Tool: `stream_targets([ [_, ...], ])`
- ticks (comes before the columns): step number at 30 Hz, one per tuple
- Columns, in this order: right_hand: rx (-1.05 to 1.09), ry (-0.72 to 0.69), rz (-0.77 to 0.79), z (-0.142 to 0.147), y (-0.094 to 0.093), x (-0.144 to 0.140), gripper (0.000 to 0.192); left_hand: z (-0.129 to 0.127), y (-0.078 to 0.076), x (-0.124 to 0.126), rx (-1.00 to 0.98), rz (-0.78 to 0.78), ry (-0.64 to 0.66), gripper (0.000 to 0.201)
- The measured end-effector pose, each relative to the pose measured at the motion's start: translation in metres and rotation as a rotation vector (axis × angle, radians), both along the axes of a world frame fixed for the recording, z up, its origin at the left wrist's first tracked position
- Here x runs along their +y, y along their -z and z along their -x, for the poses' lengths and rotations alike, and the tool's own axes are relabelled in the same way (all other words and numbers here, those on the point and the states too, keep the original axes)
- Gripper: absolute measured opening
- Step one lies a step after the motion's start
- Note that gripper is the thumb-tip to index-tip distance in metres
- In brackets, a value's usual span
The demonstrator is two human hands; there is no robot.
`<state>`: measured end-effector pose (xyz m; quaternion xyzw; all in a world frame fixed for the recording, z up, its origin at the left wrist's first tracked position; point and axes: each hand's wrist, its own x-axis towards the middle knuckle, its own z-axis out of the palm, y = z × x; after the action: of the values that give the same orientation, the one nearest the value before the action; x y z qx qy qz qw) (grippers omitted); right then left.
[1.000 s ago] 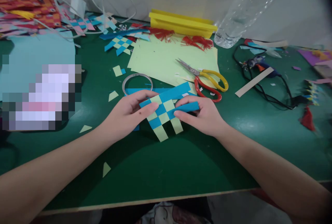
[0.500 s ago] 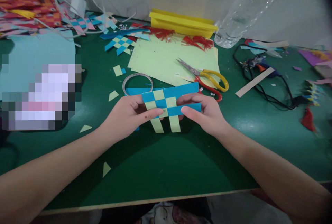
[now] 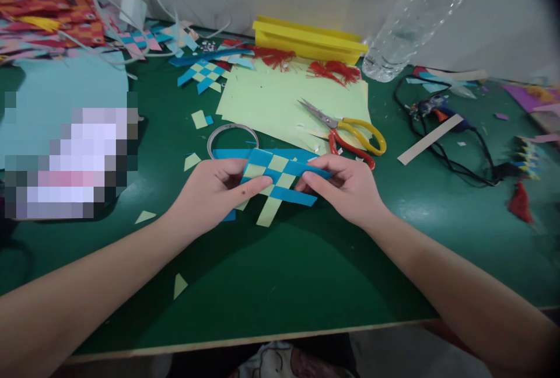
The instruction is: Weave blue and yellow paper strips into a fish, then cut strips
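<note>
- Left hand [image 3: 216,191] pinches the paper weave [image 3: 284,181] at its left, thumb on top, above the table [image 3: 284,290].
- Right hand [image 3: 350,188] has a blue strip [image 3: 298,166] nipped between thumb and fingers.
- Checkered middle [image 3: 278,163] looks woven; loose ends [image 3: 269,213] remain, seemingly untrimmed.

bare hands [image 3: 214,192], printed garment [image 3: 272,361]

Woven paper [image 3: 282,178] in blue and pale-green checks, centre of the frame
Its loose strips [image 3: 298,196] are plain blue or pale green. Scissors [image 3: 333,124] right of centre pair one yellow handle [image 3: 356,123] with one red; the tabletop [image 3: 280,284] is dark green, and the folded paper [image 3: 308,39] at top centre, yellow.
</note>
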<state>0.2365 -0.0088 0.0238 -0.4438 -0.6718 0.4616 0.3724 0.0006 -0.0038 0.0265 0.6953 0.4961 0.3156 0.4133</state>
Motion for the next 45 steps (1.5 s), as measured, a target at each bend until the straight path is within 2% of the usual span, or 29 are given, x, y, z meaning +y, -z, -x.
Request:
stream_targets([
  [3, -0.185, 0.017, -0.277, -0.007, 0.000, 0.006, 0.013, 0.001, -0.002, 0.000, 0.062, -0.014, -0.050, 0.041],
  [6, -0.400, 0.047, -0.597, -0.017, -0.001, 0.014, 0.013, 0.002, -0.003, 0.000, 0.068, -0.018, -0.040, 0.042],
  [8, -0.429, 0.084, -0.644, -0.022, -0.002, 0.018, 0.014, 0.003, -0.003, 0.001, 0.056, -0.045, -0.026, 0.040],
  [11, -0.346, 0.135, -0.526, -0.025, -0.003, 0.019, 0.017, 0.004, 0.000, 0.001, -0.009, -0.063, -0.016, 0.033],
  [16, -0.140, 0.139, -0.329, -0.020, 0.000, 0.016, 0.023, 0.004, 0.004, -0.004, -0.247, -0.046, -0.004, 0.012],
  [18, -0.125, 0.117, -0.295, -0.017, 0.000, 0.015, 0.021, 0.003, 0.003, -0.007, -0.325, -0.121, 0.081, 0.006],
  [20, -0.141, 0.069, -0.272, -0.014, 0.000, 0.012, 0.019, 0.002, 0.000, -0.008, -0.369, -0.230, 0.237, 0.009],
  [23, -0.172, -0.054, -0.275, -0.008, -0.002, 0.006, 0.019, 0.000, -0.006, -0.008, -0.326, -0.381, 0.417, 0.007],
  [27, -0.179, -0.199, -0.306, -0.004, -0.003, 0.001, 0.035, -0.002, -0.009, -0.007, -0.154, -0.551, 0.445, 0.010],
  [31, -0.172, -0.203, -0.305, -0.003, -0.001, 0.001, 0.046, -0.002, -0.006, -0.008, -0.035, -0.699, 0.474, 0.014],
  [34, -0.080, -0.189, -0.213, -0.002, -0.001, 0.001, 0.051, -0.002, -0.003, -0.009, 0.006, -0.726, 0.496, 0.014],
  [39, 0.026, -0.180, 0.092, -0.003, -0.005, 0.005, 0.061, -0.002, -0.002, -0.007, -0.008, -0.700, 0.478, 0.015],
  [45, 0.208, -0.104, 0.212, -0.006, -0.002, 0.012, 0.034, -0.003, -0.003, -0.005, -0.023, -0.678, 0.468, 0.015],
])
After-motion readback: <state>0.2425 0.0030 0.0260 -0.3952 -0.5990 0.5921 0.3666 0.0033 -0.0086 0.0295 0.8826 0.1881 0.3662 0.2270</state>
